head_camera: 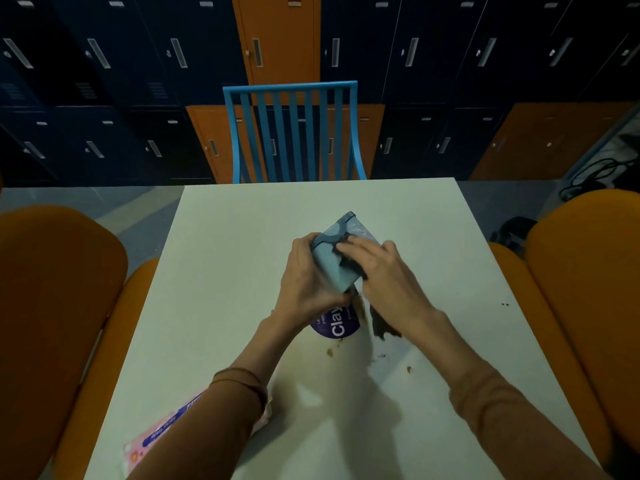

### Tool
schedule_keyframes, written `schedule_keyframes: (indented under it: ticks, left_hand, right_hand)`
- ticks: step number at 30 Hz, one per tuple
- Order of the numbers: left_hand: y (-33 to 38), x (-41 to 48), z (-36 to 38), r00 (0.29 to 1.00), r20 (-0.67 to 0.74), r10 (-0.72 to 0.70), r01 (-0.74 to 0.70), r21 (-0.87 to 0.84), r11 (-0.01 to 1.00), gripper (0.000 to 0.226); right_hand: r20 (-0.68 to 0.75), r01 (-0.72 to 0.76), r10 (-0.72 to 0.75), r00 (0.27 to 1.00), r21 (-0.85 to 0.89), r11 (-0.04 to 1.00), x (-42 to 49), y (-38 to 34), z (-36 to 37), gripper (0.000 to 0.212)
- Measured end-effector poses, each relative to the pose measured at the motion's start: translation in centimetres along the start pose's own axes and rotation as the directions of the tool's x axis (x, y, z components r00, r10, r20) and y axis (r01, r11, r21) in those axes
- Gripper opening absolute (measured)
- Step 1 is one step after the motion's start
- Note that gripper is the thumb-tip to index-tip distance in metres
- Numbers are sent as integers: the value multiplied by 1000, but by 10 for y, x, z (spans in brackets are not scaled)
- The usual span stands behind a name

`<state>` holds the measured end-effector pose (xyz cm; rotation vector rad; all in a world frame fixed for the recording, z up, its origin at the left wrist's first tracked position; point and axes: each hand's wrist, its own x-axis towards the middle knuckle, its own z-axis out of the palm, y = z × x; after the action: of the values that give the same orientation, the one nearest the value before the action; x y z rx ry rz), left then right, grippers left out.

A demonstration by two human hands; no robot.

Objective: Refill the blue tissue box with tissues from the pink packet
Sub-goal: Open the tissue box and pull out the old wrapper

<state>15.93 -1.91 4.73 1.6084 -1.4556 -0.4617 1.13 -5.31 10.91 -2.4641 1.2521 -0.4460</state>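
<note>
The blue tissue box (pixel 341 251) is held tilted above the middle of the white table (pixel 225 237). My left hand (pixel 308 282) grips its left side and lower corner. My right hand (pixel 384 275) lies over its right side, fingers at a dark opening in the box. The pink packet (pixel 156 434) lies at the table's near left edge, partly hidden under my left forearm.
A purple round label reading "Clay" (pixel 337 323) lies under my hands, with brown torn scraps (pixel 382 325) and crumbs beside it. Orange chairs (pixel 52 289) flank the table; a blue slatted chair (pixel 294 129) stands at the far side before lockers.
</note>
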Motion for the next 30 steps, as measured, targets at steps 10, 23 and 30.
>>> schedule_keyframes:
  ticks: [10, 23, 30]
  left_hand:
    - [0, 0, -3, 1000, -8, -14, 14, -4, 1000, 100]
    - [-2, 0, -3, 999, -17, -43, 43, -21, 999, 104]
    - [2, -6, -2, 1000, -17, -19, 19, 12, 1000, 99]
  right_hand:
    - [-120, 14, -7, 993, 57, 998, 15, -25, 13, 55]
    - [27, 48, -44, 999, -197, 979, 21, -33, -3, 55]
    - [-48, -6, 1, 999, -110, 994, 34, -7, 1, 56]
